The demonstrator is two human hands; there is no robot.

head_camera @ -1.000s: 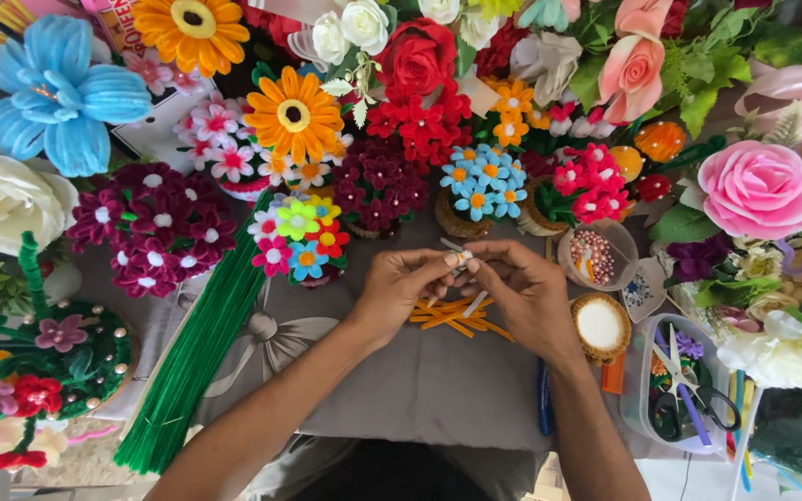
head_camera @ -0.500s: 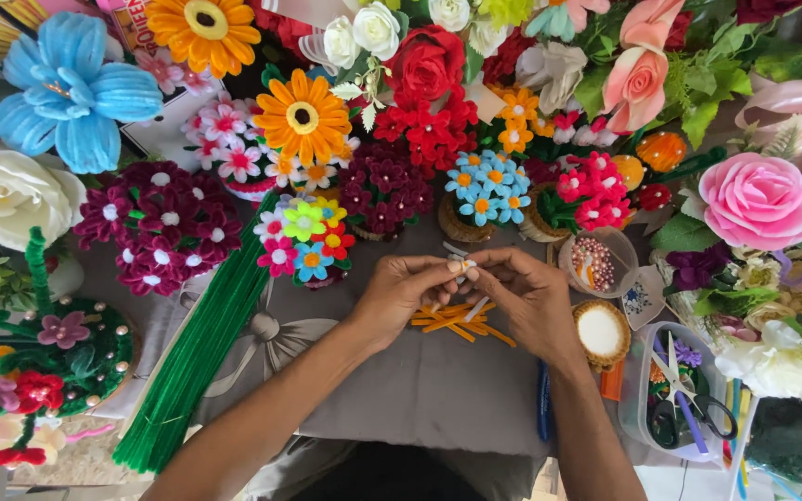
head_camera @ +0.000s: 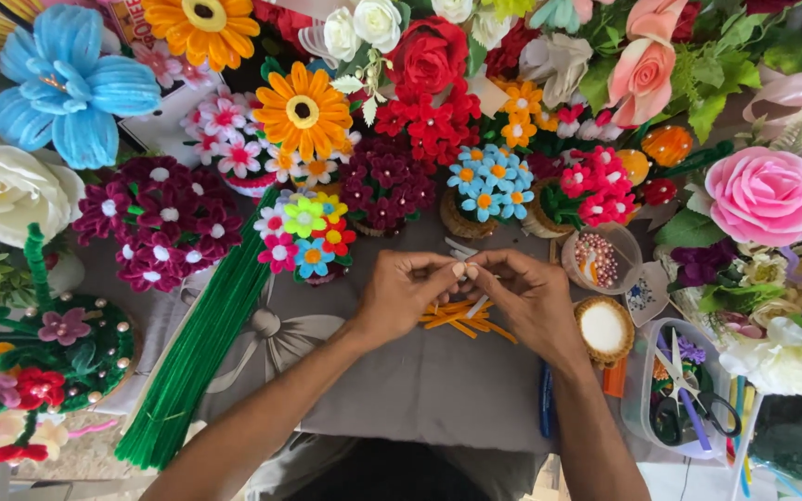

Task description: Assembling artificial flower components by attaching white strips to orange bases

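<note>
My left hand [head_camera: 407, 295] and my right hand [head_camera: 523, 295] meet over the grey cloth [head_camera: 420, 390], fingertips pinched together on a small pale pipe-cleaner piece [head_camera: 463, 270]. Under the hands lie several short orange pipe-cleaner pieces [head_camera: 457, 318]. A couple of white pieces [head_camera: 459, 248] lie just beyond the fingertips. The exact shape of the pinched piece is hidden by my fingers.
A long bundle of green pipe cleaners [head_camera: 199, 348] lies at the left. Handmade flower bouquets crowd the far side, among them a small multicoloured one [head_camera: 305, 234]. At the right stand a bead cup [head_camera: 600, 257], a round white dish [head_camera: 604, 327] and a tub with scissors [head_camera: 689, 401].
My hands have stayed together on the small piece, shifting slightly with the fingers working it. Nothing else has moved.
</note>
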